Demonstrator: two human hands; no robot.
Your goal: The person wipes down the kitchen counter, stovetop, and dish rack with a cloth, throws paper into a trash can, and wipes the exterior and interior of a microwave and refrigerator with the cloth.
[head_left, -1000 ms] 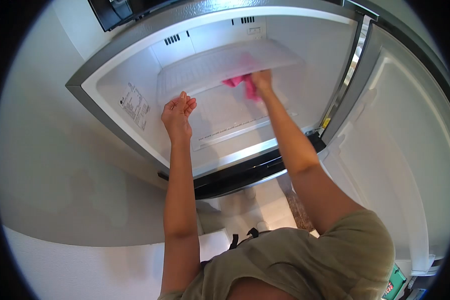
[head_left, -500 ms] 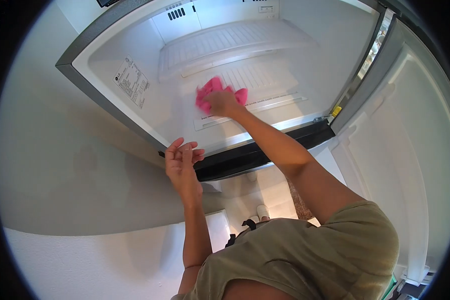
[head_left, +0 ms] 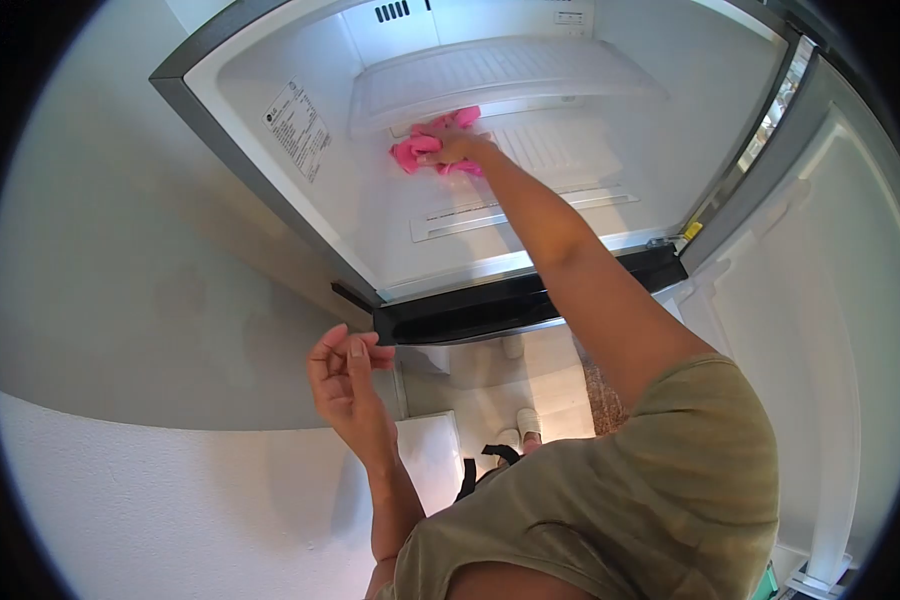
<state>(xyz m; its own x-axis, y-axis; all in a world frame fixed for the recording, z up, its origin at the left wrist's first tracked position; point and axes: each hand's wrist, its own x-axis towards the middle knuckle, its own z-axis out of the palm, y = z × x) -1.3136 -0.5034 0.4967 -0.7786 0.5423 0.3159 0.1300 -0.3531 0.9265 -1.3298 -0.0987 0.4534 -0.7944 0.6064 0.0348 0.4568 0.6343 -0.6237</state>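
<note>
A crumpled pink cloth (head_left: 407,156) lies under my right hand (head_left: 460,149), which presses it on the floor of the open fridge compartment (head_left: 390,225). Hand and cloth are toward the back left, just below the clear shelf (head_left: 490,75). Some of my right fingers are hidden against the cloth. Outside the compartment, near the left end of its dark front edge (head_left: 470,318), my left hand (head_left: 348,390) is held palm up. Its fingers are loosely bent and apart, with nothing in them.
On the right the fridge door (head_left: 800,290) stands swung open, with a yellow piece (head_left: 691,231) at its hinge. A printed label (head_left: 298,130) is on the inner left wall. A pale wall (head_left: 150,490) is at lower left, and my shoes (head_left: 528,424) show on the floor below.
My right hand has moved the pink cloth deeper into the compartment, toward the back. My left hand has drawn back a little from the front edge. The view has shifted slightly.
</note>
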